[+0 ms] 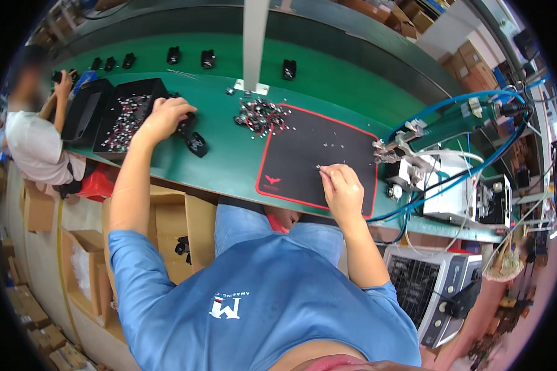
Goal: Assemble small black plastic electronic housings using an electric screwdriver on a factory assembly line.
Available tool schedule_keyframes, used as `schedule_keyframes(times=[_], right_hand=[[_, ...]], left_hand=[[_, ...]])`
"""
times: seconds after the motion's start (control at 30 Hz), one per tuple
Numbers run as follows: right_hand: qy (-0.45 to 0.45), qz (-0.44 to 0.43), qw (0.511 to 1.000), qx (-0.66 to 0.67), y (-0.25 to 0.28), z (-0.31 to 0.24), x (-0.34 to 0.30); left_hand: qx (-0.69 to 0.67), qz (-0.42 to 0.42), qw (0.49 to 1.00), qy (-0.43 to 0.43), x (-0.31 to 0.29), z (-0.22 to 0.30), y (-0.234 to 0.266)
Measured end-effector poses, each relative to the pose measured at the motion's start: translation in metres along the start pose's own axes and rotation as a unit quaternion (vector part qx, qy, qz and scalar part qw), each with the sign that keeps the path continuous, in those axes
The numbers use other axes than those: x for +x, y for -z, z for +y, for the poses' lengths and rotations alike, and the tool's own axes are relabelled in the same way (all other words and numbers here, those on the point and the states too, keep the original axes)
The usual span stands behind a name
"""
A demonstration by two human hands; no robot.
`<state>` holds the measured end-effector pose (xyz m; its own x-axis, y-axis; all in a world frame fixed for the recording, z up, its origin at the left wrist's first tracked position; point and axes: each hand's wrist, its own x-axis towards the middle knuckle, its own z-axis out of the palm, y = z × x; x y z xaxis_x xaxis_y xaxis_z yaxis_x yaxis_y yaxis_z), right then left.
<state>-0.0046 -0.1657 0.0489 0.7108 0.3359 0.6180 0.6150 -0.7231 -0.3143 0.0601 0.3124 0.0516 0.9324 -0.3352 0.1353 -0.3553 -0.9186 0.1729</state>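
Note:
My left hand point(164, 119) reaches over the left part of the bench, its fingers curled onto a black plastic housing point(186, 127) and partly covering it. Just below that sits another black housing point(196, 144), its open side showing. Above the black mat point(303, 151) with a red border, my right hand point(343, 190) pinches a tiny silvery piece point(319, 167) between thumb and fingertips. Several similar tiny bits point(334, 146) are scattered on the mat. At the mat's upper left corner lies a heap of small parts with red and black wires point(261, 116).
Left of my arm stand two black trays, one point(130, 120) strewn with small wired parts. Several black housings point(208, 59) line the green back strip. A metal post point(254, 49) rises mid-bench. On the right are a clamped green tool point(455, 127) and blue cables. A person point(40, 133) works at far left.

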Motion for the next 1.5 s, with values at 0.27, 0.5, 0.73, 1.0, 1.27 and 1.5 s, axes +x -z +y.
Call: schedule_keyframes(times=[0.27,0.5,0.73,1.0,1.27,1.5], right_hand=[[-0.185,-0.060,0.978,0.080,0.016,-0.008,-0.030],[-0.225,-0.046,0.973,0.021,-0.009,0.008,-0.030],[-0.199,-0.071,0.977,-0.013,-0.022,0.013,-0.032],[-0.167,-0.051,0.985,-0.004,-0.020,0.024,-0.030],[-0.179,-0.019,0.979,0.094,-0.010,0.015,-0.028],[-0.149,-0.011,0.974,0.168,0.012,-0.016,-0.016]], left_hand=[[-0.022,-0.096,0.995,0.012,-0.024,0.029,0.030],[0.015,-0.107,0.994,0.014,-0.020,0.023,0.015],[0.029,-0.027,0.999,-0.022,-0.018,0.015,0.004],[0.031,0.053,0.997,0.038,-0.027,0.025,0.012],[-0.302,0.157,0.940,-0.017,-0.010,0.178,-0.022],[-0.321,0.125,0.936,-0.076,0.030,0.279,-0.096]])
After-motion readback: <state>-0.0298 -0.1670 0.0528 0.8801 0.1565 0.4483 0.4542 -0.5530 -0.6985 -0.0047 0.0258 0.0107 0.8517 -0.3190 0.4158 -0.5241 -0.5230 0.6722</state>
